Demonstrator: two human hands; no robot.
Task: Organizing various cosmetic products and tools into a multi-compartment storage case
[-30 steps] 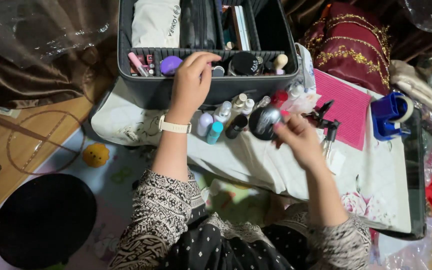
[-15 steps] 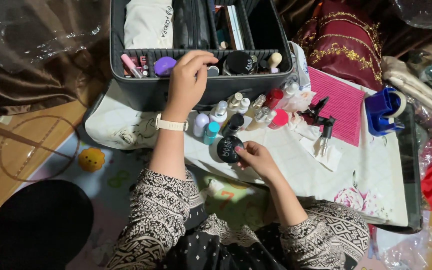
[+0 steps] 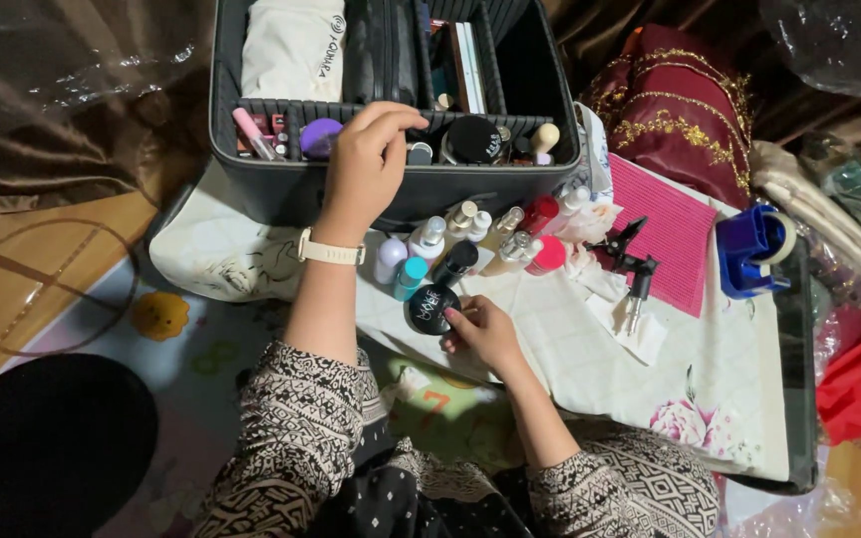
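We see the right hand (image 3: pixel 485 334) closed on a round black compact (image 3: pixel 432 308) — the left hand (image 3: pixel 366 169) rests curled, holding nothing, on the black case (image 3: pixel 281 189) rim.

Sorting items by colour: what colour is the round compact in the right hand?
Black, seen in the head view: round compact in right hand.

Blue tape dispenser (image 3: pixel 752 249) beside pink mat (image 3: pixel 672 231), red embroidered cloth (image 3: pixel 672 112) behind, black stool (image 3: pixel 47 453) lower left.
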